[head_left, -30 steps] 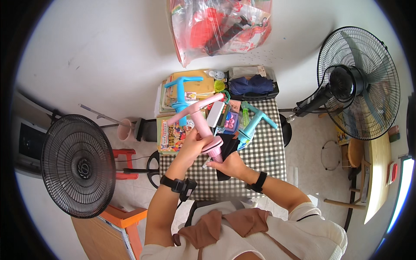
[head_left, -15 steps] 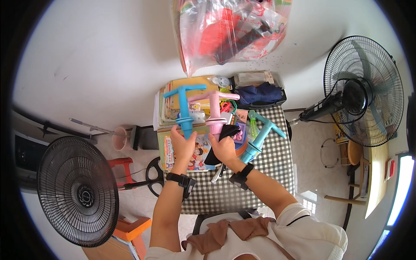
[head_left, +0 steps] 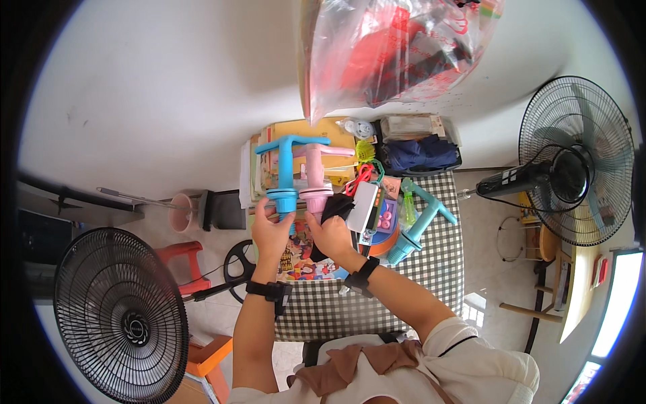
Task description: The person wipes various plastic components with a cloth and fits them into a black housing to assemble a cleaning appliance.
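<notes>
My left grip (head_left: 271, 232) wraps the ribbed base of a smooth blue plastic pump (head_left: 286, 172); my right grip (head_left: 330, 232) pinches the matching pink pump (head_left: 315, 176) just beside it.

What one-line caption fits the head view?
Left hand grips a blue pump, right hand a pink pump, above a checked table.

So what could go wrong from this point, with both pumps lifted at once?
The left hand holds the blue pump only at its base and the right hand holds the pink pump likewise, so either could tip. Below them the checked table is crowded; a drop might hit the teal pump.
</notes>
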Demonstrator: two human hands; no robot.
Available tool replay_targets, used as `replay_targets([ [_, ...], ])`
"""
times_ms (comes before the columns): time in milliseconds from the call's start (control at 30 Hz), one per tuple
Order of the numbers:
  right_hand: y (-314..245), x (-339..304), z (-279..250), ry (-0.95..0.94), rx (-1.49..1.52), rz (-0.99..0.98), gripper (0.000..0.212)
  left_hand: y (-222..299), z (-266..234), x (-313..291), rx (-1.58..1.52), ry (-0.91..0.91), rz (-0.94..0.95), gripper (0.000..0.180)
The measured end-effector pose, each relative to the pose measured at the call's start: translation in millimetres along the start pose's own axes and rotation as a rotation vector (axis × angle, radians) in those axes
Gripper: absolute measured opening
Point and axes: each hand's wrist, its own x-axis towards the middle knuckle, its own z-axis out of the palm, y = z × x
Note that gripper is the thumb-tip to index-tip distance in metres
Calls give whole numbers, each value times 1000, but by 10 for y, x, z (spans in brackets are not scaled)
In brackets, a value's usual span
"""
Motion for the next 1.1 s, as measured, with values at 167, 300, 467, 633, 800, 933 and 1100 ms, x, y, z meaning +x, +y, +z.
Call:
replay_targets([
  [167,-119,91,-153,-149,-45,55,62,-432,-24,36,-177,-33,-24,65],
  [300,-201,160,-561,-326,-75,193,69,-445,-3,-72,-145,-19,40,68],
  [467,-71,32,-729,-330,-46,197,59,-418,73,-109,-54,-1,98,67],
  [633,96,-117,-616,-238,35,147,56,-426,185,-102,-62,-5,58,69],
  [800,8,-350,-896,-289,64,181,51,-184,125,-133,319,14,100,67],
  [933,297,-909,-1100,22,281,118,50,72,183,-456,341,381,520,47],
  [1100,851,-1690,-1653,375,391,194,25,739,828,-1310,-23,-230,557,15],
])
